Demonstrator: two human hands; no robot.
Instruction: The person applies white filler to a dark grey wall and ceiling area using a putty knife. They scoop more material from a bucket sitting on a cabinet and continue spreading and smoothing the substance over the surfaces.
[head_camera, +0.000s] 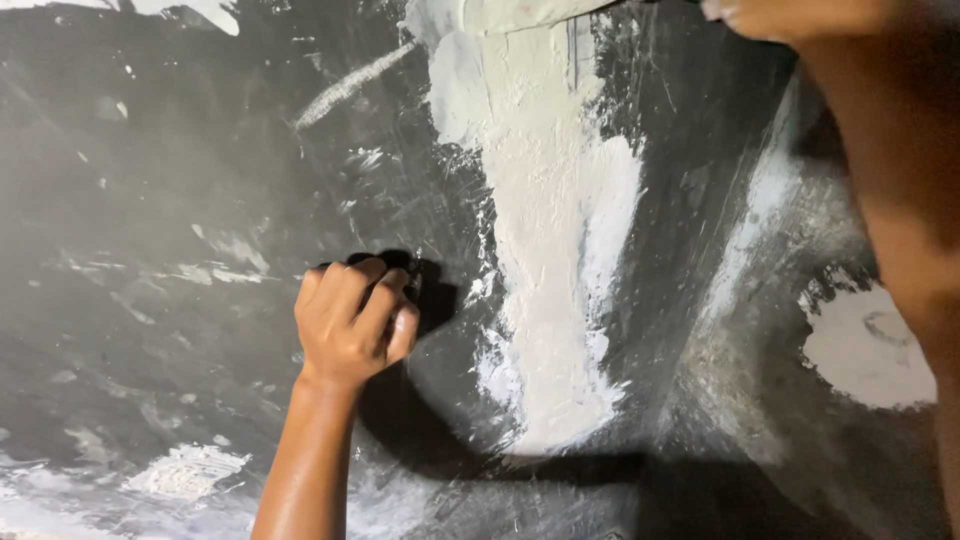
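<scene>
My left hand (352, 322) is closed in a fist and rests against a dark grey wall (150, 180), with nothing visible in it. It sits just left of a wide vertical band of fresh white putty (555, 250). My right hand (790, 15) is at the top edge, mostly cut off, and my forearm runs down the right side. It holds a broad putty knife (520, 12) loaded with pale putty. The blade lies against the wall at the top of the band; its handle is out of view.
A thinner smear of putty (750, 230) runs down right of the band. A round white patch (865, 350) lies by my right forearm. Scraped white marks (185, 470) show at the lower left. Dark shadow covers the bottom of the wall.
</scene>
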